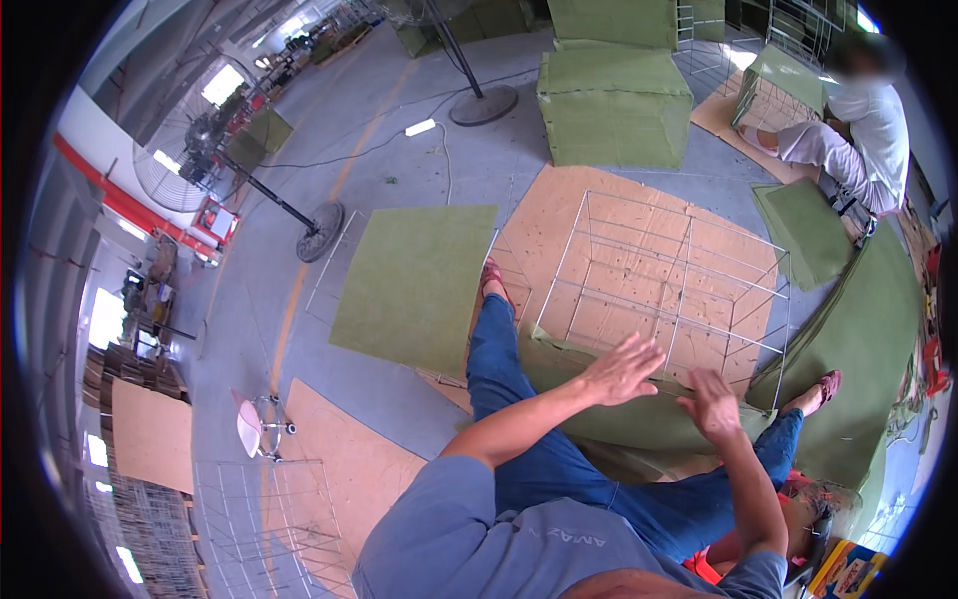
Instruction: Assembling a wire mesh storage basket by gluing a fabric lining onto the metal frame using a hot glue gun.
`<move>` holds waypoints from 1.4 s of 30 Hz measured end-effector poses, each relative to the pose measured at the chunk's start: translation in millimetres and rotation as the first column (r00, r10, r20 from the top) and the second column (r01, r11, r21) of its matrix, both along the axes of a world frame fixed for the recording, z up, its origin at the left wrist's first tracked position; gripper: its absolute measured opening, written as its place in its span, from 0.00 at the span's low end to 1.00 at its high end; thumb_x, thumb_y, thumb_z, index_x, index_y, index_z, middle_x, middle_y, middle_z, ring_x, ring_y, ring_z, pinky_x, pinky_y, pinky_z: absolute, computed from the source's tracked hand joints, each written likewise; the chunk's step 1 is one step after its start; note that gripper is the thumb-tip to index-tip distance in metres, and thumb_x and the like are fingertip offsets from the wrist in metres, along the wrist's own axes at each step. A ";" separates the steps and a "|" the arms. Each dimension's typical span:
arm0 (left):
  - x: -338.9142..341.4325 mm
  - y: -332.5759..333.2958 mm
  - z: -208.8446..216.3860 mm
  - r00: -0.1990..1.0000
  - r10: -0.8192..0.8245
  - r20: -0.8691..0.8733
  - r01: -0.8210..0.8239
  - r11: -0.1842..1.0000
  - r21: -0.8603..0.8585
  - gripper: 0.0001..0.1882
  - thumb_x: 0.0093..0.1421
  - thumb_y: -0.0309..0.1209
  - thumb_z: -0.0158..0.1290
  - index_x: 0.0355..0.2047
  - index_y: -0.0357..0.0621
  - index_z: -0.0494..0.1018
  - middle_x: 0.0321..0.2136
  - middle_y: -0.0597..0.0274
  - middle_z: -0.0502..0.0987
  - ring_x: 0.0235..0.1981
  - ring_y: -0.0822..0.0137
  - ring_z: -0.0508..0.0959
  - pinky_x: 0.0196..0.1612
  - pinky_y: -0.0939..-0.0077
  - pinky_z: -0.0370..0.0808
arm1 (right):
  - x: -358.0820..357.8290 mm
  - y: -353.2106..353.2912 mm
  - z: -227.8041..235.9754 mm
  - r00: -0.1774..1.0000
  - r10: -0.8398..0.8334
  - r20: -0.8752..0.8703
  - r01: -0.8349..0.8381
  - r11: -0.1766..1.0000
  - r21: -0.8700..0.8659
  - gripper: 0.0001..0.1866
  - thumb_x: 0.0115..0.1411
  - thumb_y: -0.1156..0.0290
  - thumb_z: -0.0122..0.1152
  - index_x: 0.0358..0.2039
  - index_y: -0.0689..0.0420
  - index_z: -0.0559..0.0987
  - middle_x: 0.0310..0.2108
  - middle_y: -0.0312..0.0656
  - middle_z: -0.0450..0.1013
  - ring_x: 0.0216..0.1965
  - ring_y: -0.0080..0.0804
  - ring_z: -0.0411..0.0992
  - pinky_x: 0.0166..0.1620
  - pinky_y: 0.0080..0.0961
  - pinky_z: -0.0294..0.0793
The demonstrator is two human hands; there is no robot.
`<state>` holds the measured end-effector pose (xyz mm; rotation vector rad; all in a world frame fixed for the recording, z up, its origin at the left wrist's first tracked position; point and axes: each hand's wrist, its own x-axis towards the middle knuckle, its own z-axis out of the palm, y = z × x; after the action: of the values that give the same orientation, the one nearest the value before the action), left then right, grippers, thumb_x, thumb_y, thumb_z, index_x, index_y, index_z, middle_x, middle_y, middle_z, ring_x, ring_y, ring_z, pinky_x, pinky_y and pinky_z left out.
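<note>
Green fabric point(639, 414) under flat hands

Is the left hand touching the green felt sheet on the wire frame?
Touching: the head view shows the left hand pressed flat on the green felt sheet by the wire frame.

The green cover point(619, 414) under both hands is matt, felt-like cloth, slightly fuzzy. The cage frame point(664, 275) just beyond is thin white-coated metal wire, smooth. It stands on a dull, rough brown fibreboard sheet point(559, 230). The floor point(399, 160) to the far left is matt grey concrete.
</note>
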<state>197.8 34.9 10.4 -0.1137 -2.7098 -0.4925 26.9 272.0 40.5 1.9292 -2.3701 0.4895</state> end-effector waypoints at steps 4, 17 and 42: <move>57.1 -28.3 -0.6 0.776 0.602 -0.189 -0.500 0.769 0.398 0.30 0.69 0.36 0.56 0.65 0.33 0.63 0.62 0.39 0.68 0.64 0.39 0.67 0.69 0.49 0.61 | -17.5 70.7 -13.4 0.693 -0.613 0.380 0.721 0.578 -0.382 0.27 0.69 0.59 0.62 0.60 0.64 0.72 0.58 0.53 0.73 0.62 0.51 0.69 0.66 0.34 0.66; 92.4 -148.4 10.5 0.555 0.822 -0.128 -0.366 0.379 0.850 0.21 0.71 0.44 0.58 0.46 0.33 0.77 0.42 0.64 0.78 0.45 0.70 0.73 0.53 0.71 0.70 | -69.7 74.0 30.1 0.065 -0.009 0.998 0.889 0.455 -0.054 0.24 0.74 0.51 0.53 0.39 0.62 0.83 0.34 0.40 0.79 0.37 0.28 0.75 0.45 0.26 0.74; 80.6 -202.6 -56.3 0.699 0.582 0.414 -0.563 0.092 0.821 0.16 0.63 0.35 0.67 0.43 0.35 0.77 0.39 0.68 0.75 0.47 0.70 0.72 0.58 0.75 0.65 | -108.8 53.8 11.6 0.411 -0.229 0.882 0.791 0.570 -0.221 0.24 0.73 0.58 0.53 0.60 0.63 0.77 0.65 0.46 0.70 0.66 0.38 0.66 0.68 0.31 0.61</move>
<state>278.3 -167.6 -45.9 1.2261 -1.7255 -1.6057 -81.9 325.8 52.1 0.5032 -2.4666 2.0639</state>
